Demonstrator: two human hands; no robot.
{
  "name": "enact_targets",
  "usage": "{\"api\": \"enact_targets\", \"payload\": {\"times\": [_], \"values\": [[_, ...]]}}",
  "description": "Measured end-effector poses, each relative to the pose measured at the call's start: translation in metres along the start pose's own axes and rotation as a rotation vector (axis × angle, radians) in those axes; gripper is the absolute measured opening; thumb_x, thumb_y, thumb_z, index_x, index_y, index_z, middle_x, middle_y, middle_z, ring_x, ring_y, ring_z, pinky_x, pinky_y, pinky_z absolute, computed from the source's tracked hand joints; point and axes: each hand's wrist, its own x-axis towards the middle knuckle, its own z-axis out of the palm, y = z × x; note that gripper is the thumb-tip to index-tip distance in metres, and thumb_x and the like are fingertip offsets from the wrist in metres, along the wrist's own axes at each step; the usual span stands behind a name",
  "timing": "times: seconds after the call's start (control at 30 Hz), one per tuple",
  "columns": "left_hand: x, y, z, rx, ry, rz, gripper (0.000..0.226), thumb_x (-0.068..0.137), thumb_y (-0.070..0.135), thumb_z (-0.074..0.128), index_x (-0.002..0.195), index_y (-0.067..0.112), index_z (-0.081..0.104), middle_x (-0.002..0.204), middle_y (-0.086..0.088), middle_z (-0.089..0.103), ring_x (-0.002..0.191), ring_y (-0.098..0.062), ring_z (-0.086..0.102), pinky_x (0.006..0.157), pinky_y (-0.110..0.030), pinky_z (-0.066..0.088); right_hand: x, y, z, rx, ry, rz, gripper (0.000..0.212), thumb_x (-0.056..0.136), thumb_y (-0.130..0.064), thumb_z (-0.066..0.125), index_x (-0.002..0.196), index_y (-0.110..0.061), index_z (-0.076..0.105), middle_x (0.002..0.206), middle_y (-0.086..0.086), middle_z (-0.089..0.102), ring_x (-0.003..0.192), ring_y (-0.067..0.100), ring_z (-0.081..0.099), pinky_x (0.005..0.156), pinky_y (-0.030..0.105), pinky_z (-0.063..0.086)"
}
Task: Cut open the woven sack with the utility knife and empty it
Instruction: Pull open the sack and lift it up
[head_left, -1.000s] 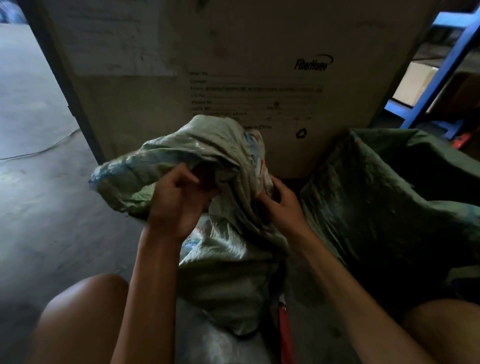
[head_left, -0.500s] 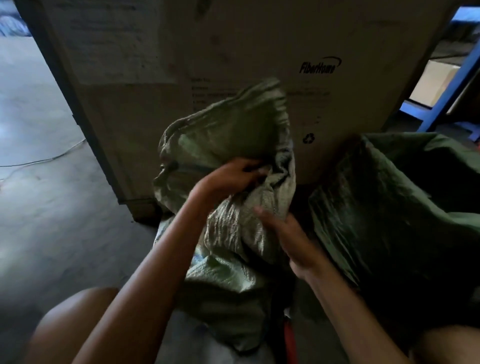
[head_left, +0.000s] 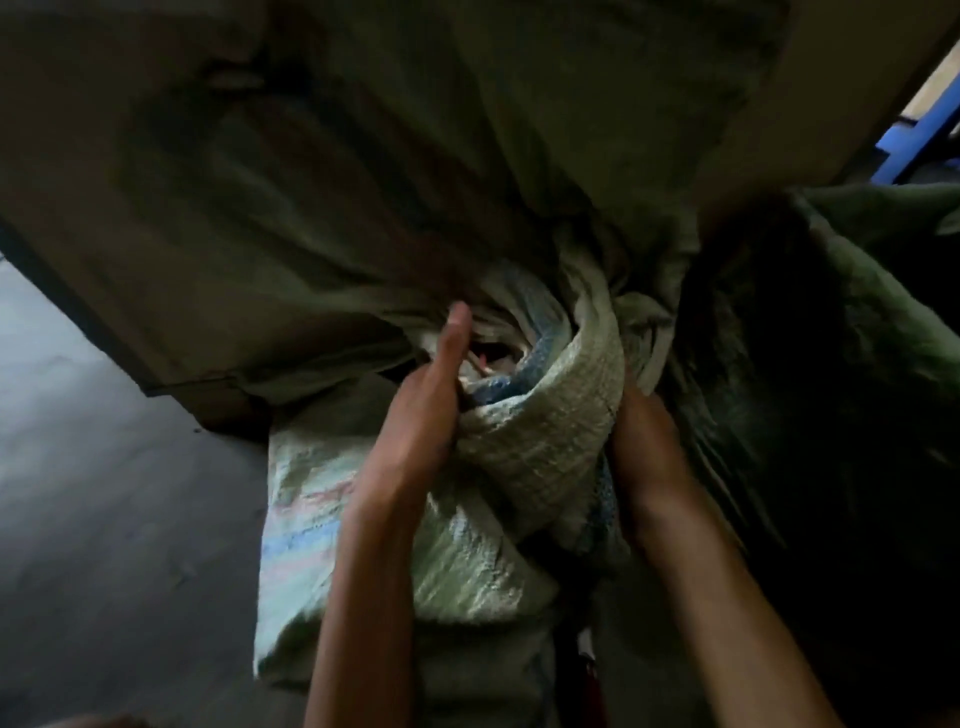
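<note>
I look down into a pale green woven sack (head_left: 540, 436), its mouth rolled into a thick collar between my two hands. My left hand (head_left: 415, 415) grasps the collar's left side, with the thumb lying straight along the rim and pointing away from me. My right hand (head_left: 644, 447) is against the collar's right side. Its fingers vanish under the fabric, so I cannot tell whether they clench. The opening lies just beyond both hands and faces upward. The sack's length runs from the mouth back toward me. To empty it, I judge the mouth must tip over and away from me. Both hands are equally near it.
</note>
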Motion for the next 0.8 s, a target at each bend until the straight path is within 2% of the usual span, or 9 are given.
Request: {"api": "enact_targets", "payload": {"times": [0.07, 0.13, 0.2, 0.3, 0.4, 0.47, 0.57, 0.67, 0.8], "values": [[0.019, -0.001, -0.002, -0.185, 0.041, 0.044, 0.056, 0.07, 0.073, 0.061, 0.104, 0.031, 0.078, 0.106, 0.012, 0.077, 0.107, -0.009, 0.069, 0.108, -0.04, 0.043, 0.007, -0.015, 0.004, -0.247, 0.271, -0.226, 0.049, 0.092, -0.059, 0.057, 0.124, -0.024, 0.067, 0.119, -0.001, 0.072, 0.108, 0.017, 0.067, 0.099, 0.046, 0.052], [0.025, 0.008, 0.0, -0.154, 0.207, 0.085, 0.023, 0.082, 0.05, 0.071, 0.085, 0.029, 0.081, 0.089, 0.011, 0.08, 0.094, -0.005, 0.072, 0.095, -0.039, 0.052, 0.006, -0.038, 0.005, -0.115, 0.133, -0.23, 0.06, 0.083, -0.075, 0.053, 0.12, -0.03, 0.07, 0.116, -0.006, 0.074, 0.111, 0.016, 0.069, 0.097, 0.044, 0.053], [0.018, 0.027, 0.002, 0.057, 0.339, 0.097, 0.026, 0.087, 0.043, 0.069, 0.084, 0.019, 0.078, 0.086, 0.004, 0.079, 0.092, -0.013, 0.072, 0.087, -0.042, 0.056, -0.003, -0.064, 0.009, -0.008, -0.102, -0.101, 0.064, 0.077, -0.083, 0.054, 0.126, -0.044, 0.065, 0.125, -0.015, 0.071, 0.117, 0.009, 0.067, 0.1, 0.042, 0.05], [-0.018, 0.073, -0.003, 0.586, 0.25, -0.117, 0.063, 0.084, 0.07, 0.051, 0.112, 0.017, 0.07, 0.115, -0.015, 0.069, 0.12, -0.032, 0.06, 0.098, -0.048, 0.05, -0.031, -0.098, 0.024, -0.206, 0.102, -0.119, 0.051, 0.075, -0.058, 0.077, 0.122, -0.041, 0.065, 0.115, -0.02, 0.073, 0.107, 0.002, 0.069, 0.099, 0.041, 0.053], [-0.06, 0.127, -0.006, 0.931, 0.222, -0.364, 0.128, 0.068, 0.095, 0.01, 0.154, 0.0, 0.02, 0.163, -0.022, 0.017, 0.154, -0.035, -0.006, 0.121, -0.061, 0.01, -0.066, -0.138, 0.038, -0.013, 0.228, -0.147, 0.036, 0.093, -0.035, 0.068, 0.128, -0.037, 0.062, 0.124, -0.013, 0.071, 0.115, 0.006, 0.067, 0.104, 0.044, 0.051], [-0.078, 0.169, 0.003, 0.668, 0.258, -0.21, 0.115, 0.078, 0.088, 0.01, 0.156, 0.004, 0.018, 0.166, -0.016, 0.013, 0.155, -0.03, -0.006, 0.125, -0.054, 0.002, -0.089, -0.173, 0.047, 0.06, 0.23, -0.12, 0.046, 0.092, -0.038, 0.061, 0.137, -0.034, 0.056, 0.134, -0.01, 0.066, 0.125, 0.01, 0.061, 0.109, 0.045, 0.047], [-0.098, 0.231, 0.011, 0.172, 0.184, -0.162, 0.06, 0.104, 0.052, 0.021, 0.151, 0.021, 0.04, 0.157, -0.004, 0.043, 0.149, -0.018, 0.033, 0.124, -0.044, 0.024, -0.117, -0.23, 0.07, 0.145, 0.143, -0.002, 0.045, 0.097, -0.025, 0.058, 0.141, -0.022, 0.054, 0.136, -0.002, 0.065, 0.129, 0.018, 0.059, 0.111, 0.043, 0.046], [-0.118, 0.296, -0.012, 0.048, 0.207, -0.114, 0.045, 0.106, 0.038, 0.037, 0.143, 0.018, 0.054, 0.145, 0.0, 0.057, 0.138, -0.015, 0.049, 0.119, -0.046, 0.034, -0.139, -0.294, 0.092, 0.162, 0.061, 0.086, 0.037, 0.101, -0.002, 0.051, 0.133, -0.018, 0.058, 0.13, 0.001, 0.068, 0.127, 0.019, 0.06, 0.114, 0.044, 0.042], [-0.158, 0.394, -0.035, -0.023, 0.202, -0.01, 0.037, 0.105, 0.033, 0.043, 0.136, 0.02, 0.06, 0.141, -0.011, 0.057, 0.136, -0.028, 0.049, 0.116, -0.054, 0.036, -0.181, -0.392, 0.114, 0.146, 0.022, 0.039, 0.036, 0.097, -0.002, 0.055, 0.124, -0.026, 0.061, 0.12, -0.013, 0.071, 0.115, 0.0, 0.064, 0.098, 0.017, 0.047]]}}
